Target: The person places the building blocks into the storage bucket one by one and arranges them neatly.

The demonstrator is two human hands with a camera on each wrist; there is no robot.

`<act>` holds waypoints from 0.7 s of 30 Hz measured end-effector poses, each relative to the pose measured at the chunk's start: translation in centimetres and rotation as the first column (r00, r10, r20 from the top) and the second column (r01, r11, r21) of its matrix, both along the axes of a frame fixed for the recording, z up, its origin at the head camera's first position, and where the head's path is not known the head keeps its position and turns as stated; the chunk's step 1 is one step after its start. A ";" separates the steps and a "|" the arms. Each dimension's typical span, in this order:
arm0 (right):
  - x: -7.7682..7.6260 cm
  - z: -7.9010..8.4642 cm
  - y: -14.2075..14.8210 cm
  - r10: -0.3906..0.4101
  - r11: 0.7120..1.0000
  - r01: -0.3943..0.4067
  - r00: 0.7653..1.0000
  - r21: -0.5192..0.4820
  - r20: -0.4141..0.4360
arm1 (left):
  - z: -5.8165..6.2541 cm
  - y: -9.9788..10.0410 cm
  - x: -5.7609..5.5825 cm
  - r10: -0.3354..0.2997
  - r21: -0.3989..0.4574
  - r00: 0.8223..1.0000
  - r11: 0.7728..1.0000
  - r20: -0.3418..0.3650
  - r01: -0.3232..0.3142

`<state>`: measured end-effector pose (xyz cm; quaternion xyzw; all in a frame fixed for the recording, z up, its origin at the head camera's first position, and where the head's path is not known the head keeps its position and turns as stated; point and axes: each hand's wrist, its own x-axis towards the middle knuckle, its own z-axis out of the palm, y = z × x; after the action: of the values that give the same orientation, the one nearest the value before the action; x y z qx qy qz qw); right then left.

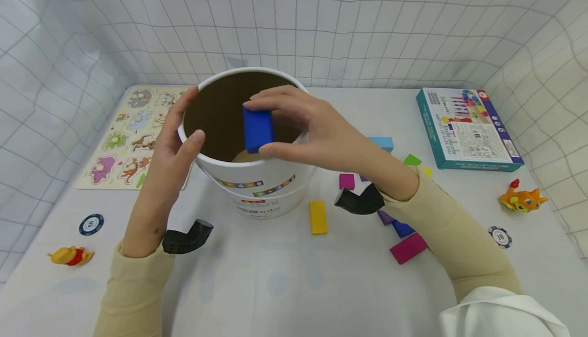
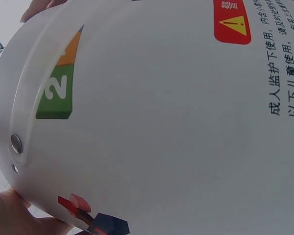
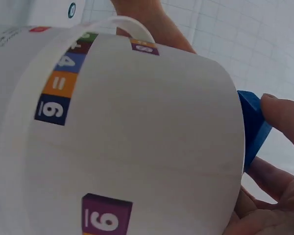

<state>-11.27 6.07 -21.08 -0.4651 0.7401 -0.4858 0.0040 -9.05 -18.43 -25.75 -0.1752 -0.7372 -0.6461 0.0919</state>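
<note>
Along the left, behind and to the right, white grid-lined walls (image 1: 294, 15) around a pale surface (image 1: 257, 286). At left, on the surface, a yellow toy figure (image 1: 71, 256), a chip (image 1: 91, 224) and a picture board (image 1: 119, 127). Then the left hand (image 1: 172, 140), spread wide against the rim of a white bucket (image 1: 250, 171). At its mouth, a blue block (image 1: 259, 130), pinched in the right hand (image 1: 312, 127). Rightward, scattered coloured blocks (image 1: 409, 248), a flat box (image 1: 473, 130), an orange toy (image 1: 522, 197).

Blue block (image 1: 259, 130), seemingly tilted, at mouth of white bucket (image 1: 257, 172)
</note>
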 end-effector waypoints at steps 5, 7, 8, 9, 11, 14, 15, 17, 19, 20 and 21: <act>-1.8 0.5 -1.5 -0.026 0.976 0.048 0.994 0.214 -0.106 | 0.1 0.0 -0.1 -0.007 0.002 1.000 1.000 0.001 0.007; -2.5 0.7 -2.1 -0.003 0.952 0.042 0.992 0.303 -0.129 | 0.1 0.0 -0.1 -0.003 0.001 1.000 1.000 0.005 0.003; -2.9 0.8 -2.3 0.013 0.938 0.032 0.992 0.346 -0.127 | 0.1 -0.1 -0.1 -0.001 0.001 1.000 1.000 0.008 0.001; -3.2 0.9 -2.6 0.027 0.920 0.023 0.992 0.392 -0.123 | 0.0 -0.1 -0.1 0.002 -0.001 1.000 1.000 0.009 -0.002; -3.7 1.2 -3.1 0.059 0.877 0.005 0.991 0.481 -0.118 | 0.0 -0.1 -0.1 0.007 -0.005 1.000 1.000 0.005 -0.007; -4.2 1.5 -3.6 0.113 0.805 -0.036 0.989 0.592 -0.093 | -0.1 -0.1 0.0 0.020 -0.009 1.000 1.000 -0.002 -0.020; -4.3 1.5 -3.7 0.129 0.788 -0.049 0.988 0.613 -0.086 | -0.1 -0.1 0.0 0.021 -0.007 1.000 1.000 -0.005 -0.021; -4.3 1.4 -3.8 0.150 0.785 -0.071 0.986 0.616 -0.078 | -0.1 -0.1 0.0 0.019 0.003 1.000 1.000 -0.006 -0.019; -4.2 1.1 -3.7 0.150 0.833 -0.073 0.984 0.549 -0.097 | -0.1 0.0 0.0 0.010 0.015 1.000 1.000 -0.006 -0.010; -4.1 0.9 -3.5 0.141 0.869 -0.064 0.983 0.491 -0.120 | -0.1 0.0 -0.1 0.004 0.018 1.000 1.000 -0.006 -0.004; -4.0 0.6 -3.3 0.125 0.905 -0.055 0.982 0.422 -0.140 | -0.1 0.0 -0.1 -0.004 0.024 1.000 1.000 -0.005 0.004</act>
<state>-15.27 2.74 -20.49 -0.5255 0.8020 -0.2766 0.0646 -9.12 -18.44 -25.84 -0.1769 -0.7288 -0.6546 0.0945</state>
